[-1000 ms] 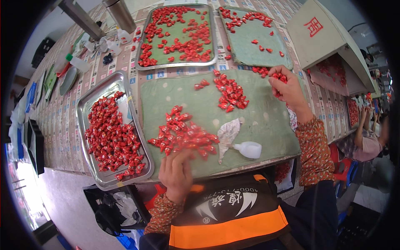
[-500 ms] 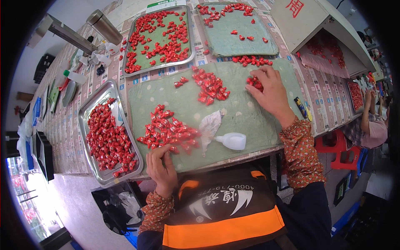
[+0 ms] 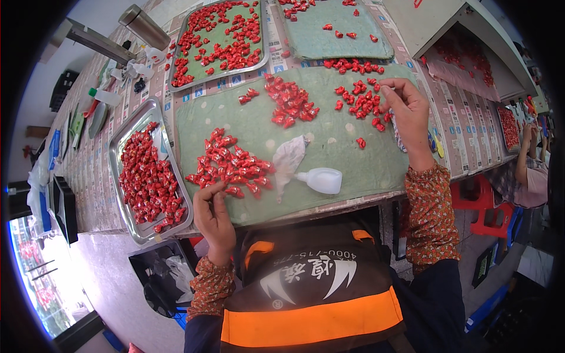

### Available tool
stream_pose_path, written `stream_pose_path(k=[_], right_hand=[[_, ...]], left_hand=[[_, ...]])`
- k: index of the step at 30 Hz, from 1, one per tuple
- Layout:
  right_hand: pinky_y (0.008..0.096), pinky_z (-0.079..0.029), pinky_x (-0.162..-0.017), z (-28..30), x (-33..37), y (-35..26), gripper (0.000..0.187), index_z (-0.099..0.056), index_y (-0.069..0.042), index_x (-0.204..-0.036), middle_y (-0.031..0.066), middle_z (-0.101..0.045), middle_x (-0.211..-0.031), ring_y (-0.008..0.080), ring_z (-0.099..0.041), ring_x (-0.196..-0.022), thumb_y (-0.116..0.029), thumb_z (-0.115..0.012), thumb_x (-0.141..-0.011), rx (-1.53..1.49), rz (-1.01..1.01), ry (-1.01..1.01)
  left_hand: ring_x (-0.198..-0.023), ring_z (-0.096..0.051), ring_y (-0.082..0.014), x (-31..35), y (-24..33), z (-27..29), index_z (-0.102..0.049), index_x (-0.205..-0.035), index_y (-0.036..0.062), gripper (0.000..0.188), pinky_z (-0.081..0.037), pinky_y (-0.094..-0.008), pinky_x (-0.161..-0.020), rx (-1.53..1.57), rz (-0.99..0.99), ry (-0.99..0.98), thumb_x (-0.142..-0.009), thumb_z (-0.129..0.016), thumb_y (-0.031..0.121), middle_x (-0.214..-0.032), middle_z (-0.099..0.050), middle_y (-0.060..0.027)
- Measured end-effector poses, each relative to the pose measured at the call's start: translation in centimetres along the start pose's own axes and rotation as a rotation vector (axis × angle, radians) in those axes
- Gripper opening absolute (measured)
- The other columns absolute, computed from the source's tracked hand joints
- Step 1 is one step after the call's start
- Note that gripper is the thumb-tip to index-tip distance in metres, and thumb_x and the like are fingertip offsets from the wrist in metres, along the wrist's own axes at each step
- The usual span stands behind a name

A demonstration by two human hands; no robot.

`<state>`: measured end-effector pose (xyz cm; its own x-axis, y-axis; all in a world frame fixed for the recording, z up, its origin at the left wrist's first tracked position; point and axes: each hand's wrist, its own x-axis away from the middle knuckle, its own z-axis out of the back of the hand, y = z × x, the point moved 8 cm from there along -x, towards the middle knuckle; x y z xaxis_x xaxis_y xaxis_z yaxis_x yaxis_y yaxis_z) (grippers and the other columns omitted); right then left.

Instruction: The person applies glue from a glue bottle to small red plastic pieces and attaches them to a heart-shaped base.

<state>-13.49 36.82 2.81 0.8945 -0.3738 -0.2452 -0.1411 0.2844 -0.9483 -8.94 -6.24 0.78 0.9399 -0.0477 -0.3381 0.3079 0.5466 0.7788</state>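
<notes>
My left hand [image 3: 215, 222] is at the near edge of a pile of small red foil-like pieces [image 3: 226, 160] on a green dotted mat [image 3: 247, 120]. Its thumb and forefinger are bent close together against the pile; what lies between them is too small to make out. Over the mat's right side is my right hand [image 3: 411, 112], thumb and forefinger tips nearly meeting beside a loose spread of red pieces [image 3: 361, 101]. Whatever is in its curled fingers is hidden. A patterned bit of material [image 3: 399, 136] partly shows beside that palm. Another red cluster [image 3: 288, 100] lies mid-mat.
A white squeeze bottle [image 3: 323, 180] and a crumpled pale cloth [image 3: 288, 162] lie near the front edge. Metal trays [image 3: 154, 236] [image 3: 266, 44] and a teal tray [image 3: 312, 44] bear red pieces. A white box [image 3: 424, 26] stands right; a person [image 3: 525, 176] sits beyond.
My right hand has moved right and slightly up, uncovering the red pieces, which now lie spread out. My left hand stays by its pile. The whole view has shifted a little.
</notes>
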Motion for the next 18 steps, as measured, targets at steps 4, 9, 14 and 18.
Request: stream_pose_path(k=[4,9,14,18], right_hand=[[0.0206,-0.044,-0.059,-1.4,3.4,-4.2,0.011,-0.066,-0.003,-0.103,-0.0016,-0.062,-0.08,0.0022,-0.052,-0.065,-0.002,-0.06,-0.094,0.095,-0.02,-0.037],[0.0338,-0.046,-0.072,-7.4,9.9,-8.9,0.027,-0.064,-0.008,-0.106,0.0066,-0.057,-0.085,0.0208,-0.057,-0.076,-0.001,-0.069,-0.08,0.382,0.347,-0.349],[0.0454,-0.042,-0.087,-11.6,13.8,-8.7,0.051,-0.057,-0.008,-0.122,0.0137,-0.054,-0.111,0.0333,-0.053,-0.104,-0.013,-0.074,-0.075,0.759,0.472,-0.537],[0.0444,-0.043,-0.085,-12.1,14.4,-7.4,0.053,-0.055,-0.006,-0.124,0.0152,-0.055,-0.11,0.0332,-0.054,-0.102,-0.011,-0.073,-0.074,0.815,0.475,-0.506]], left_hand=[[-0.08,-0.053,-0.0078,-0.2,0.0,1.3,-0.06,-0.111,0.001,0.015,-0.045,-0.0223,-0.074,0.202,0.118,0.091,-0.102,-0.05,0.008,-0.096,-0.057,-0.0019],[-0.066,-0.043,-0.0033,-1.8,2.0,0.0,-0.065,-0.102,0.0014,0.015,-0.036,-0.0203,-0.06,0.329,0.251,-0.144,-0.102,-0.052,0.011,-0.081,-0.054,0.0031],[-0.062,-0.046,-0.0087,-4.5,5.2,-3.7,-0.063,-0.09,0.0011,0.018,-0.038,-0.0246,-0.057,0.229,0.13,-0.386,-0.1,-0.056,0.014,-0.068,-0.051,0.0012],[-0.067,-0.054,-0.0202,-7.8,7.4,-6.8,-0.061,-0.09,0.0041,0.011,-0.043,-0.0315,-0.061,-0.141,-0.165,-0.41,-0.095,-0.061,0.014,-0.072,-0.055,-0.0059]])
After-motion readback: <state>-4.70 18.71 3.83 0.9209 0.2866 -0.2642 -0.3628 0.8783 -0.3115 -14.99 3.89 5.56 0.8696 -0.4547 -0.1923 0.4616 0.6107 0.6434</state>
